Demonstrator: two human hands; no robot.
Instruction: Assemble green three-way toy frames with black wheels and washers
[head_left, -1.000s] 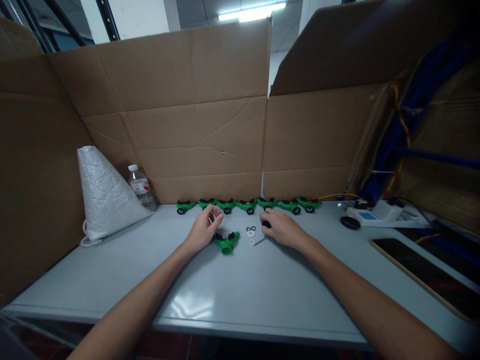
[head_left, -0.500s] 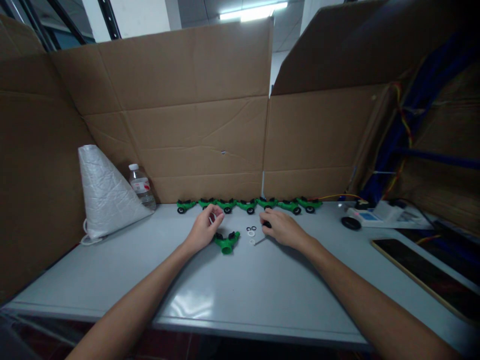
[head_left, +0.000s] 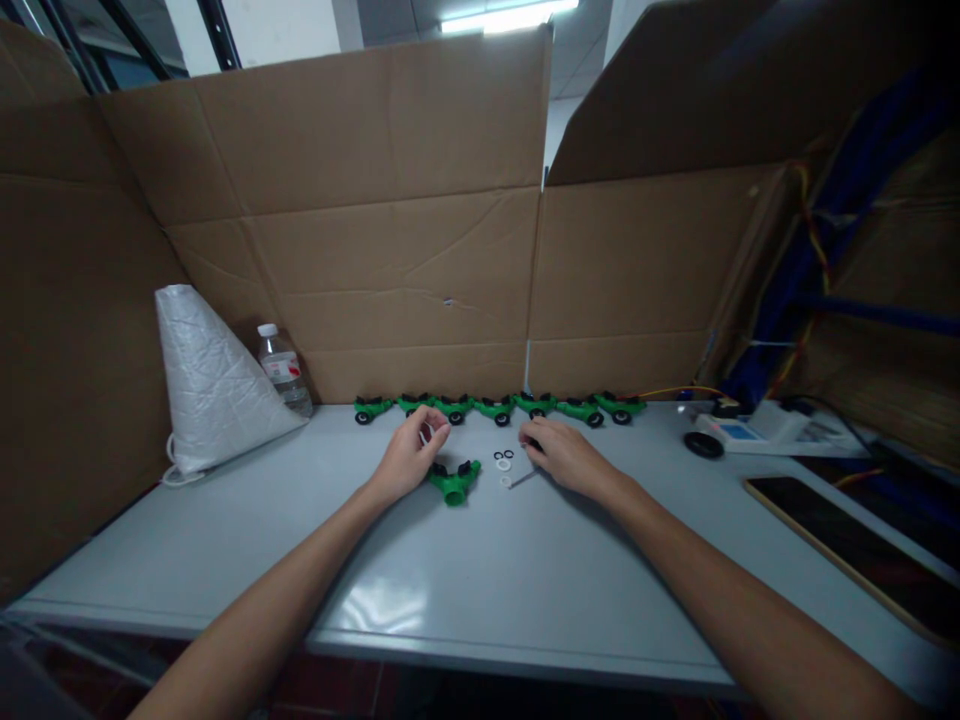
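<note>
A green plastic Y-shaped valve fitting with black levers (head_left: 454,486) lies on the table, its round mouth toward me. Just behind and left of it rests my left hand (head_left: 411,445), fingers bent, a gap showing between thumb and forefinger and nothing seen in it. My right hand (head_left: 564,452) is closed, fingertips down, around a small black part (head_left: 532,444), mostly hidden. Between the hands lie two black rings (head_left: 508,454) and two white rings (head_left: 504,465). A thin metal rod (head_left: 523,480) lies beside them, one end near my right hand.
Several similar green fittings (head_left: 493,408) line the back by the cardboard wall (head_left: 397,260). At left stand a silver pouch (head_left: 217,400) and a water bottle (head_left: 283,370). On the right are a black round object (head_left: 703,445), a power strip (head_left: 787,432) and a phone (head_left: 840,545).
The black part at my right fingertips shows less now, as the fingers have shifted slightly over it. My left hand and the green fitting stay in place.
</note>
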